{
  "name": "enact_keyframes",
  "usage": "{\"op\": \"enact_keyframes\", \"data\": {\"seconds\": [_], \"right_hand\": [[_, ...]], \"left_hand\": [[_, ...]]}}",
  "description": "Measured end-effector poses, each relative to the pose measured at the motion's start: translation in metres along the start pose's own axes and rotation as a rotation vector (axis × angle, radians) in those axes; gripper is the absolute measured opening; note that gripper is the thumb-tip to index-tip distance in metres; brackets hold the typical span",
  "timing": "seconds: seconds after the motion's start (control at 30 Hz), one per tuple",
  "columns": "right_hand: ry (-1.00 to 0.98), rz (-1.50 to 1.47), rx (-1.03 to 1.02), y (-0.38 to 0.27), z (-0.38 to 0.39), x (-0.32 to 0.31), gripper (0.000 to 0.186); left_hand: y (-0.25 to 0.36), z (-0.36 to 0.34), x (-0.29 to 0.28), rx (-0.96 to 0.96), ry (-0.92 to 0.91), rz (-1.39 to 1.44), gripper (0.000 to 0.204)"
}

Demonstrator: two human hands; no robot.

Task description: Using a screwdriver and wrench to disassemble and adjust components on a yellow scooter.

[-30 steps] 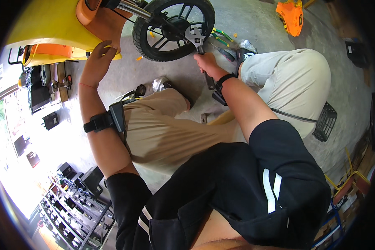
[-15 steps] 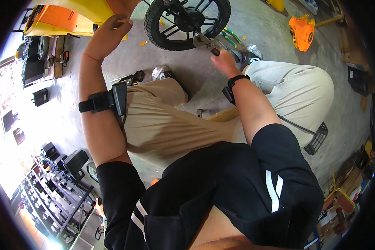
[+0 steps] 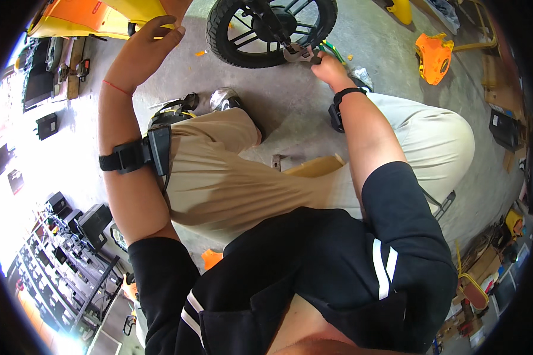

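My right hand (image 3: 330, 72) grips the handle of an adjustable wrench (image 3: 295, 53). The wrench's jaws are at the lower end of the black fork arm (image 3: 270, 23), beside the wheel; whether they sit on a nut is too small to tell. The wheel (image 3: 231, 52) has a black tyre and dark spokes. At the upper left, my left hand (image 3: 143, 50) is beside the yellow and orange body panel (image 3: 115, 21). Its fingers are bent, with thumb and fingers apart and no object seen between them. Whether the fingertips touch the panel cannot be made out.
Green-handled pliers (image 3: 336, 53) lie beyond my right hand. An orange plastic part (image 3: 433, 58) rests on the floor at right, near a cardboard box (image 3: 503, 86). To the left are a black box (image 3: 46, 126) and a rack of dark parts (image 3: 62, 278).
The wheel, fork and wrench appear slightly further right. My right hand has shifted right with the wrench still held, and my left hand sits a little further left and lower.
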State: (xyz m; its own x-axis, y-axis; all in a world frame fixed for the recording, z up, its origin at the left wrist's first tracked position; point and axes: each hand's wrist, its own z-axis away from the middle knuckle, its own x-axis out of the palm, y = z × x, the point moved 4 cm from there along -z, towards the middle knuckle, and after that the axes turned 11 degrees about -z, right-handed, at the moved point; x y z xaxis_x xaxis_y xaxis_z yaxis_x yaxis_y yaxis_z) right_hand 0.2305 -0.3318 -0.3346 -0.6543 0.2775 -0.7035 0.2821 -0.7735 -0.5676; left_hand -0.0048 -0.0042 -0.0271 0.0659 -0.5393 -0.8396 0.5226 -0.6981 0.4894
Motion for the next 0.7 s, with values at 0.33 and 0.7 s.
{"op": "enact_keyframes", "data": {"seconds": [0.33, 0.7], "right_hand": [[-0.146, 0.206, -0.120, -0.009, -0.055, -0.008, 0.043], [-0.074, 0.040, -0.160, 0.010, -0.057, 0.023, 0.040]], "left_hand": [[0.010, -0.013, 0.006, -0.023, -0.084, 0.000, 0.057], [0.015, -0.038, 0.016, 0.019, -0.140, -0.107, 0.053]]}}
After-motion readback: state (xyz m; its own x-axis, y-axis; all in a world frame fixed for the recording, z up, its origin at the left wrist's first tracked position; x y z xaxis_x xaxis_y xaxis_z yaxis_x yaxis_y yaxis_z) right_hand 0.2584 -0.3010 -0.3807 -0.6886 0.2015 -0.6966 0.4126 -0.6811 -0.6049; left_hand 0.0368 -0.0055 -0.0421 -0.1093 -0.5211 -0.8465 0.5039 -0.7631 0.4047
